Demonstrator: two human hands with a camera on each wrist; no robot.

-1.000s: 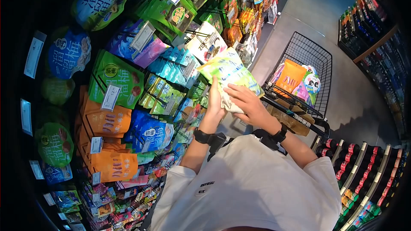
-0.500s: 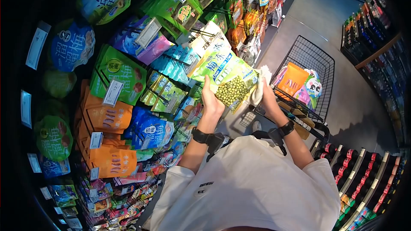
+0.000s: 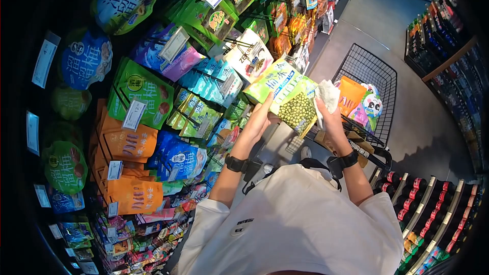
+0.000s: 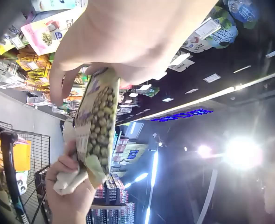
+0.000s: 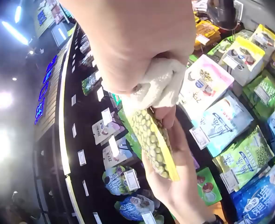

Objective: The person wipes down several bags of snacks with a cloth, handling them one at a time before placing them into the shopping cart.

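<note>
A green and yellow snack bag, printed with round green fruit, is held up in front of the shirt. My left hand grips its left side, thumb over the front. At its right edge, my right hand pinches a crumpled white cloth together with the bag. The right wrist view shows this cloth bunched inside the fingers against the bag's end. From the left wrist, the bag appears nearly edge-on between both hands.
A rack of hanging snack bags with price tags fills the left side. Behind the right hand stands a black wire shopping cart holding an orange pouch and a panda-faced package. Shelves of bottles are at lower right.
A second ago both hands lay close together on the bag. The right hand then moved with the cloth to the right edge, uncovering the printed front, and the bag has since shifted slightly right.
</note>
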